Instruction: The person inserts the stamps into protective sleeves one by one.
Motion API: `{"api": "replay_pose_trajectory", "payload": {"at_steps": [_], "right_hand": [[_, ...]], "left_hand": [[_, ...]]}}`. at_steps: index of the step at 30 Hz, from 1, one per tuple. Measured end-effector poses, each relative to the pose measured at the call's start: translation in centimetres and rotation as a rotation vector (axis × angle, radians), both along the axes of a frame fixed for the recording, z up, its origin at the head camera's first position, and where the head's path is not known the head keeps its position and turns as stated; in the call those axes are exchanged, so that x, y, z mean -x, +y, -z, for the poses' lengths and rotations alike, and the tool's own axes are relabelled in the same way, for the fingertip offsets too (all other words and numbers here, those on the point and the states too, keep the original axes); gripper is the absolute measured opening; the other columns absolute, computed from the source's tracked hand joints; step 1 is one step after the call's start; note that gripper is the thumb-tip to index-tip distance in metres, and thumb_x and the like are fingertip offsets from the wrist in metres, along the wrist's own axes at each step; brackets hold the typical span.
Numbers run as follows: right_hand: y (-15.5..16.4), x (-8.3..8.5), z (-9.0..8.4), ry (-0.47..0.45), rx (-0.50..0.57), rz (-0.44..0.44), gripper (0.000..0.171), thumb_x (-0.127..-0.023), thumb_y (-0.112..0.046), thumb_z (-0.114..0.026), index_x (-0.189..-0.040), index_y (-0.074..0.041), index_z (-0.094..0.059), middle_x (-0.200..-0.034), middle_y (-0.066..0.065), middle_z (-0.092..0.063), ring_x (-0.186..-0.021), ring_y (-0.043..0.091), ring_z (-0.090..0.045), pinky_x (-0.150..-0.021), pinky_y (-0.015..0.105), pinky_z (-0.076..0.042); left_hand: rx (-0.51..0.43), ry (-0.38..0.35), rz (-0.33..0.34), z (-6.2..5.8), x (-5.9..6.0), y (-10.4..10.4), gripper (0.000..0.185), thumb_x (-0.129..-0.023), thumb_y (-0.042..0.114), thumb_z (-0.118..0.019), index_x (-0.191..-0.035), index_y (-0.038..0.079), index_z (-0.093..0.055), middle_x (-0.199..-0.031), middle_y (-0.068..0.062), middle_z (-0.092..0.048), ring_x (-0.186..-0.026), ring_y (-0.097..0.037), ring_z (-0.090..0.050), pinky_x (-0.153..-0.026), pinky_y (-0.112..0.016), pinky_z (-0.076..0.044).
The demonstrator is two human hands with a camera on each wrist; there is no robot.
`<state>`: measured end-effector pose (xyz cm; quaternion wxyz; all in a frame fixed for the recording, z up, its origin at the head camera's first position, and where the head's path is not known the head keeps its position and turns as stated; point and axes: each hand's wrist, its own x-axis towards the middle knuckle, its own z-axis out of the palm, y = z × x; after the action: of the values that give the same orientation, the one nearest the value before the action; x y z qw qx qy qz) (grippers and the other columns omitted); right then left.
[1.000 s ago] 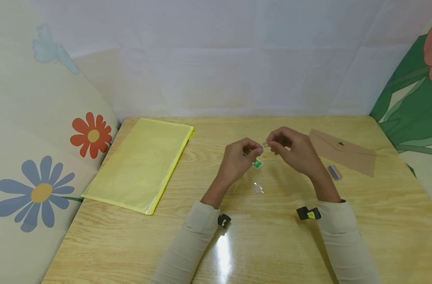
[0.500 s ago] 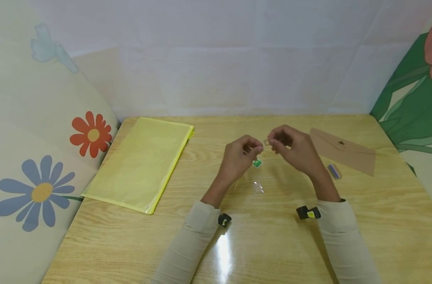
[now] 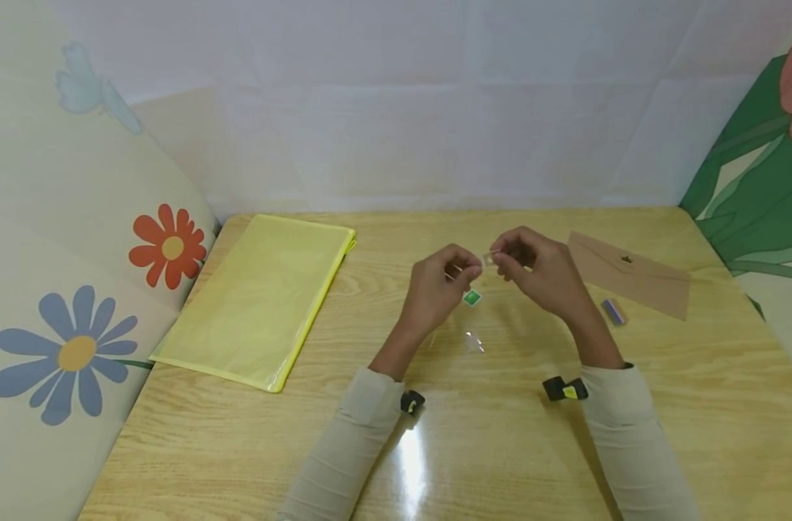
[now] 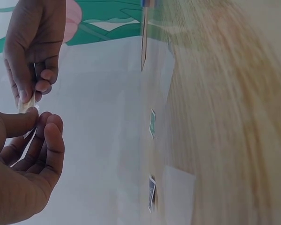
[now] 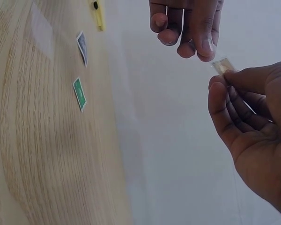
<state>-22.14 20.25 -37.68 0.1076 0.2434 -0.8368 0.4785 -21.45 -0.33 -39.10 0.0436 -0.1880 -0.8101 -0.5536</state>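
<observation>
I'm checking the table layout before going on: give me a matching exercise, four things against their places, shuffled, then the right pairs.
Things:
1. yellow zip pouch
2. brown envelope
3. green stamp
4. small pale piece

Places:
A. flat on the table, below and between the hands
B. pinched in the right hand, the left hand close beside it
C. on the table's left side
D. on the table's right side, near the far edge

Pairs: 1-C, 2-D, 3-A, 4-B
</observation>
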Motion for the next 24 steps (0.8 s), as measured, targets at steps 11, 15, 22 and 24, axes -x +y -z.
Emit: {"api": "replay_pose_trajectory", "payload": {"at_steps": [11,15,22,24], "right_hand": [[0.04,-0.06,0.01,-0.064,0.006,0.024,0.016,-0.1,-0.03,-0.064,-0.111,-0.017,-0.065,-0.089,-0.002,-0.066,-0.072,0.015,-0.065,-0.059,0.029,-0.054],[0.03,-0.04,0.09,-0.08,0.002,0.022,0.017,-0.1,-0.03,-0.064,-0.111,-0.017,-0.065,-0.088,0.0,-0.066,-0.072,0.015,-0.064,-0.06,0.029,-0.054],[-0.06,-0.14,-0.1,-0.058,-0.001,-0.003,0.014,-0.1,-0.029,-0.064,-0.109,-0.018,-0.065,-0.085,-0.001,-0.065,-0.07,0.019,-0.064,-0.057,0.029,-0.051],[-0.11,-0.18,-0.14,-0.05,-0.008,-0.003,0.012,-0.101,-0.028,-0.064,-0.109,-0.019,-0.065,-0.085,-0.002,-0.065,-0.07,0.017,-0.063,-0.056,0.029,-0.051]], "left_hand": [[0.002,0.06,0.006,-0.01,0.14,-0.02,0.004,-0.097,0.016,-0.068,-0.1,0.013,-0.069,-0.093,0.005,-0.067,-0.078,-0.022,-0.069,-0.064,-0.027,-0.057],[0.01,0.072,0.003,-0.03,0.14,-0.03,0.004,-0.097,0.015,-0.068,-0.1,0.012,-0.07,-0.094,0.003,-0.068,-0.076,-0.018,-0.068,-0.064,-0.026,-0.057],[-0.005,0.047,-0.004,-0.03,0.11,-0.05,0.007,-0.097,0.015,-0.069,-0.102,0.011,-0.069,-0.094,0.002,-0.068,-0.079,-0.028,-0.07,-0.064,-0.027,-0.057],[-0.01,0.04,-0.001,0.0,0.1,-0.05,0.007,-0.097,0.015,-0.069,-0.102,0.011,-0.069,-0.094,0.003,-0.068,-0.08,-0.029,-0.07,-0.064,-0.028,-0.057]]}}
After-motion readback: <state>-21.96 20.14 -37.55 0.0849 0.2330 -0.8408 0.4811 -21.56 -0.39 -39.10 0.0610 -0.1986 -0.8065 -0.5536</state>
